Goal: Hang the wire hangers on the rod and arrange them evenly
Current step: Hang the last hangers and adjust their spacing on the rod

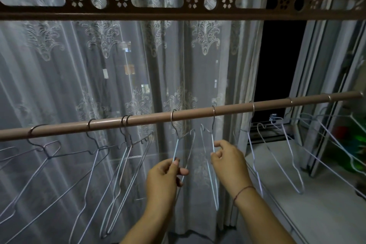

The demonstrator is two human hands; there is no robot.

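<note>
**K:** Sheer embroidered curtain fills the background, dark open window gap upper right, pale sill lower right. Brown perforated beam runs across the top of the frame.

**M:** Rod?

**K:** Brown rod crosses mid-frame, left end lower than the right in this view. Wire hangers are all on it as far as I can see; none loose in either hand or on the sill.

**M:** So hanging is done?

**K:** Looks done. Spacing is what's left. Paired hangers at centre-left have hooks touching. Those on the right look roughly even, but the far-right ones overlap and are hard to count.

**M:** Hands?

**K:** Both up at centre frame. Left hand is pinched closed, thumb and forefinger on a wire of the left centre hanger. Right hand is pinched on the right centre hanger, other fingers curled.

**M:** Next call?

**K:** My read: set these two apart, then split the touching pair.
</note>
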